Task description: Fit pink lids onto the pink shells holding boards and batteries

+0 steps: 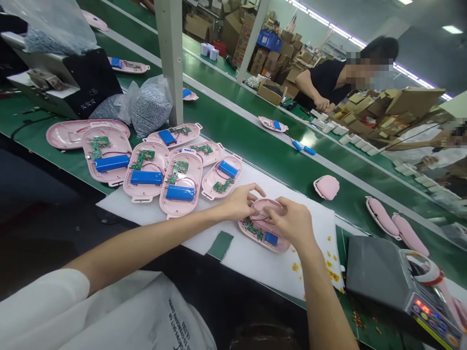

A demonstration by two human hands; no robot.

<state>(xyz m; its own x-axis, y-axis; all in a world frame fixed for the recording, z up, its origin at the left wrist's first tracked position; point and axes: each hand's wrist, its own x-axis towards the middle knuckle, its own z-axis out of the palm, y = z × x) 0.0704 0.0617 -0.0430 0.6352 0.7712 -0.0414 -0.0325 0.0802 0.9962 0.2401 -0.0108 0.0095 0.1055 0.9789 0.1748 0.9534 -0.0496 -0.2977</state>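
Observation:
A pink plastic casing half (278, 245) lies on the white sheet in front of me. A green circuit board (254, 229), red wires and a blue battery (271, 238) show inside it. Above its far part is a smaller pink piece (270, 206), tilted and partly covered by my fingers. My left hand (242, 201) has curled fingers on the left side of this piece. On its right side, my right hand (295, 221) grips with thumb and fingers. Exact fingertip contacts are hidden.
Several open pink casings (181, 194) with boards and blue batteries lie to the left. A grey device (379, 277) with a red display stands at right. Bags of small parts (151, 104) rest by the post (171, 58). A co-worker (328, 82) sits across the green belt (233, 104).

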